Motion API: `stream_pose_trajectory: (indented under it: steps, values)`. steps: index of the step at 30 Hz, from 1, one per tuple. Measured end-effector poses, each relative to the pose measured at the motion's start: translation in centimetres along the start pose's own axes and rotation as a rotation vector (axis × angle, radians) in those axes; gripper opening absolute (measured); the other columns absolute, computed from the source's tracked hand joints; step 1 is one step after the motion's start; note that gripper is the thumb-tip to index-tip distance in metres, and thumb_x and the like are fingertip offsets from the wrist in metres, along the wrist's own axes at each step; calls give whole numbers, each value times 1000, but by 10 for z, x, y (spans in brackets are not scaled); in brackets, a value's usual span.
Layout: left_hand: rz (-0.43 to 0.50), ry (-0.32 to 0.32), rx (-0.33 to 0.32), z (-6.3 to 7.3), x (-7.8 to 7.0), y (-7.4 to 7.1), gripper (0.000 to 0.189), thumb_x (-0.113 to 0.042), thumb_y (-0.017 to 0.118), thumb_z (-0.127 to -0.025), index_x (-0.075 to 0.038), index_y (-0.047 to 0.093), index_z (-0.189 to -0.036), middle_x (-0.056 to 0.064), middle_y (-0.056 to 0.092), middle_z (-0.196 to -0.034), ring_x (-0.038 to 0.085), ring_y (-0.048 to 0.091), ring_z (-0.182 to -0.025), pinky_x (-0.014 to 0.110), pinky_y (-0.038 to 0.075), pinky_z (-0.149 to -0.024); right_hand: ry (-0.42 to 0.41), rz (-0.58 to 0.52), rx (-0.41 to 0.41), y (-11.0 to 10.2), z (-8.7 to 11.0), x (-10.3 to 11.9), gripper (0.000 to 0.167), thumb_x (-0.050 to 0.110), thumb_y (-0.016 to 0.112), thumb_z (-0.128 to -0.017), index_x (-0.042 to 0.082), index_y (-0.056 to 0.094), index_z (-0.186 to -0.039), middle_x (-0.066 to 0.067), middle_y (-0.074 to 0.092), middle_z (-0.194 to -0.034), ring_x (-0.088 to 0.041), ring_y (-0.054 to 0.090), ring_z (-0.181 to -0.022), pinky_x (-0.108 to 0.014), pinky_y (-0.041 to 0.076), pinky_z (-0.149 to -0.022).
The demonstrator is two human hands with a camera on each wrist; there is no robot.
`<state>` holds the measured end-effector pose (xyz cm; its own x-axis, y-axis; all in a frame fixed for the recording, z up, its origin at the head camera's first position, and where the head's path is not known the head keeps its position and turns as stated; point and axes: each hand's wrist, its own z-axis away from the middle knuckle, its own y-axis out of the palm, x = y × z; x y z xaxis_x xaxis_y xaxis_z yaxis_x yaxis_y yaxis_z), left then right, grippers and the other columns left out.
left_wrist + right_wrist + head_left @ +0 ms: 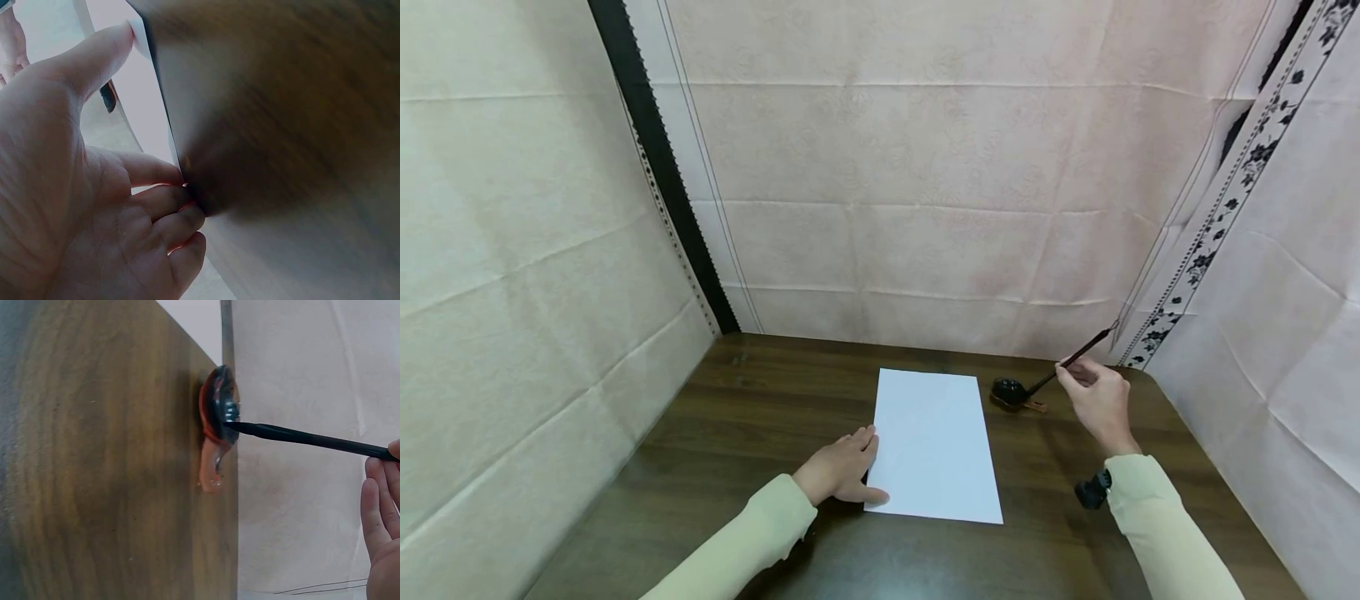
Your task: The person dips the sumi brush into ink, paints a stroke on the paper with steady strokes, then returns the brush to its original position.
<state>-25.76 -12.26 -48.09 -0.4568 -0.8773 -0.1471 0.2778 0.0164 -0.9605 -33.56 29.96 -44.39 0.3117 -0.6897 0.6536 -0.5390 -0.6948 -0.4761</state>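
Note:
A writing brush (1088, 344) with a dark handle slants in my right hand (1101, 402), pinched between thumb and fingers. Its tip touches the black ink in a small dish (220, 400), which has a reddish-brown handle (212, 467). The dish lies on the table to the right of a white sheet of paper (934, 446). My left hand (847, 468) rests flat along the paper's left edge, thumb on the lower corner. In the left wrist view its fingers (156, 169) lie at the sheet's edge, grasping nothing.
The dark wooden table (700, 500) carries the sheet and the dish. Pale cloth walls (925, 167) enclose it at the back and both sides. A dark device (1092, 490) is strapped to my right wrist.

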Motion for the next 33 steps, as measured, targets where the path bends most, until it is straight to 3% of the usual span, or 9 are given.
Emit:
stream_pose_trajectory:
  steps: [21, 33]
  values:
    - [-3, -2, -5, 0, 1, 0, 100, -62, 72, -93, 1, 37, -162, 16, 30, -174, 29, 31, -162, 43, 32, -131, -8, 60, 17, -7, 1, -4, 14, 22, 76, -99, 10, 82, -100, -15, 82, -98, 28, 54, -77, 0, 43, -68]
    - [9, 0, -9, 2, 0, 0, 100, -61, 73, -93, 2, 37, -162, 16, 30, -174, 29, 30, -162, 43, 31, -131, -79, 49, 30, -14, -8, 7, 14, 17, 75, -99, 6, 82, -104, -16, 82, -99, 28, 54, -78, 1, 44, -67]
